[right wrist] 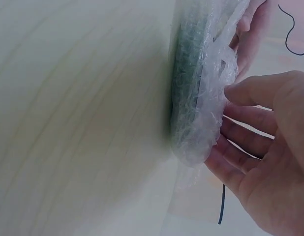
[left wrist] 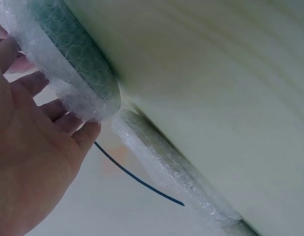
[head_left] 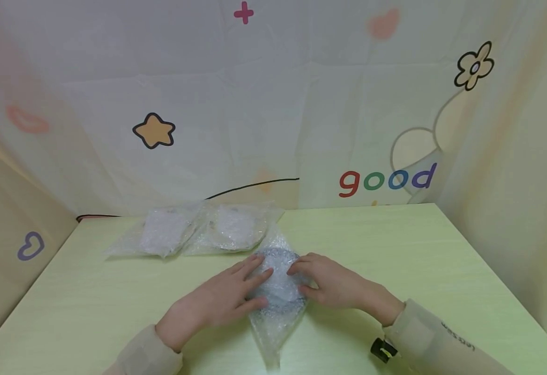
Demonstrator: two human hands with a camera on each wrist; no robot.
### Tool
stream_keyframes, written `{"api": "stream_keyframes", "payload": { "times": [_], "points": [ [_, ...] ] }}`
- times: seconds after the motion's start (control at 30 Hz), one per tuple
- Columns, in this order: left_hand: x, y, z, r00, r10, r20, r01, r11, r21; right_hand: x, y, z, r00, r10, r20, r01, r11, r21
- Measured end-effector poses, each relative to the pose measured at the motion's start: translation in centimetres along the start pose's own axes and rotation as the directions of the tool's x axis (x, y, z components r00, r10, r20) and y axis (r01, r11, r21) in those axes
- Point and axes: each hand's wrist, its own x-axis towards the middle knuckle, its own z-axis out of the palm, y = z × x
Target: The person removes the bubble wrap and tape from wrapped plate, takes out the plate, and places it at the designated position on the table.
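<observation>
A bubble-wrapped package lies near the middle of the table, with something greenish-grey showing through the layers. Its wrap tapers to points at the far and near ends. My left hand rests its spread, fairly straight fingers on the left side of the package. From the right, my right hand touches the wrap with slightly bent fingers and thumb. The right wrist view shows those fingertips along the side of the bubble wrap, with no clear pinch. What is inside is hidden.
Two more bubble-wrapped packages, a left one and a right one, lie at the table's back left. The right one is close to the middle package's far tip. A printed curtain hangs behind the pale green table.
</observation>
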Motion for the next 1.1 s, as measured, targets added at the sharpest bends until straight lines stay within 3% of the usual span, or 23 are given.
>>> {"api": "stream_keyframes", "payload": {
  "times": [0.27,0.67,1.1],
  "points": [
    [0.1,0.3,0.0,0.999,-0.016,0.043,0.016,1.0,0.01,0.5,-0.1,-0.2,0.999,-0.018,-0.031,0.018,1.0,-0.001],
    [0.3,0.4,0.2,0.999,-0.024,0.043,0.022,0.999,0.048,1.7,-0.2,-0.7,0.999,-0.041,-0.009,0.041,0.999,0.003],
    [0.3,0.5,0.2,0.998,-0.028,0.051,0.026,0.998,0.05,1.7,0.0,-0.8,0.999,-0.038,-0.025,0.039,0.998,0.046]
  ]
}}
